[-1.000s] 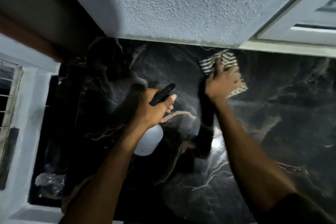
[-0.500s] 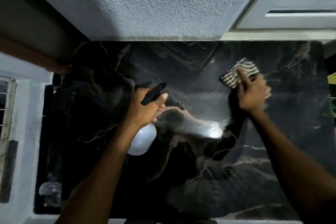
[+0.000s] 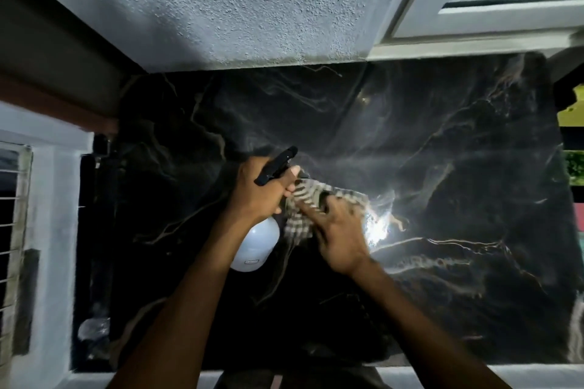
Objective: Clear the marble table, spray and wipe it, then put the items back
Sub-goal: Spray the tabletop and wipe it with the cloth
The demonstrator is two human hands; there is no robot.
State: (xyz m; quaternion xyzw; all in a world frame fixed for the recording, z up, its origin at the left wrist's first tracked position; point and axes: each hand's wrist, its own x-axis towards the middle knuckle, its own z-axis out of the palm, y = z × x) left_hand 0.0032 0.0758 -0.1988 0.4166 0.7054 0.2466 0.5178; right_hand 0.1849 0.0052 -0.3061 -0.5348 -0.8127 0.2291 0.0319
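Observation:
The black marble table [image 3: 442, 148] with pale veins fills the middle of the view. My left hand [image 3: 262, 189] grips a spray bottle [image 3: 256, 246] by its black trigger head, the white body hanging below my fist. My right hand [image 3: 338, 230] presses a striped and checked cloth [image 3: 306, 205] flat on the marble, right beside the bottle and touching my left fingers. A bright glare on the stone lies just right of the cloth.
A rough white wall [image 3: 221, 9] borders the table's far edge, with a white window frame [image 3: 474, 9] at the top right. On the left stand a barred window [image 3: 12, 230] and a dark gap holding a clear plastic bag [image 3: 93, 328]. Colourful objects [image 3: 573, 161] show at the right edge.
My right hand has dragged the cloth from the far right of the table back toward the middle, up against the spray bottle. My left hand has kept its hold on the bottle.

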